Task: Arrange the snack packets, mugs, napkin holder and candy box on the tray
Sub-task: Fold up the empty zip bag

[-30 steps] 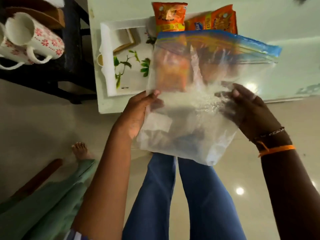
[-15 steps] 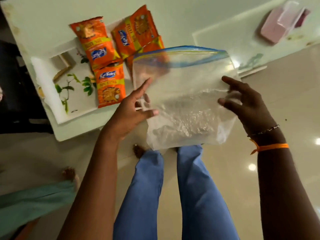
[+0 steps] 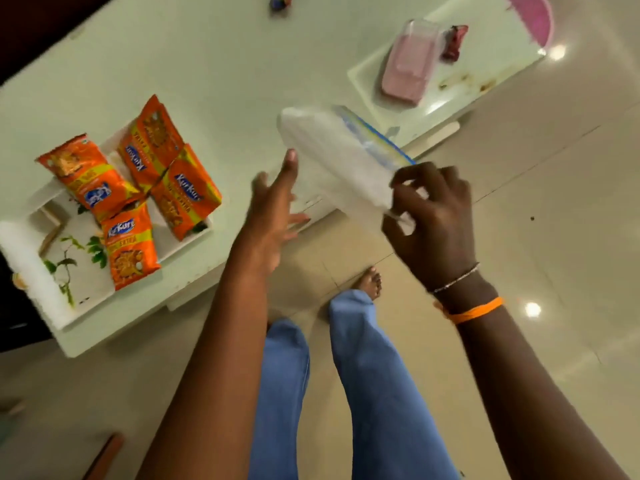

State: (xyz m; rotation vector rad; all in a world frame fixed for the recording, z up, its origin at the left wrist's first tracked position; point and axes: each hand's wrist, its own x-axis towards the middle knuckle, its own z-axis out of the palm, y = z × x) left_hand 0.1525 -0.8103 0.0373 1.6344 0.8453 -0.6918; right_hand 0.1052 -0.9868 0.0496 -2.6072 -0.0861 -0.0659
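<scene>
Several orange snack packets [image 3: 135, 188] lie in a loose pile on the white tray [image 3: 38, 289] with a leaf print, at the left of the pale table. My right hand [image 3: 433, 216] pinches one end of an empty clear zip bag [image 3: 339, 157] with a blue seal, holding it over the table's near edge. My left hand [image 3: 273, 209] hovers beside the bag with fingers spread, holding nothing. A clear box with pink contents [image 3: 410, 62] rests on the far right of the table. No mugs are in view.
A dark red wrapper [image 3: 455, 41] lies next to the pink box, and a pink object [image 3: 531, 15] sits at the top right corner. A small dark item [image 3: 280, 1] is at the table's far edge. My legs and a bare foot [image 3: 370, 282] stand on the glossy tiled floor.
The view swung right, away from the mugs. The packets that were in the bag now lie on the tray. My left hand let go of the bag; my right hand carries it rightward.
</scene>
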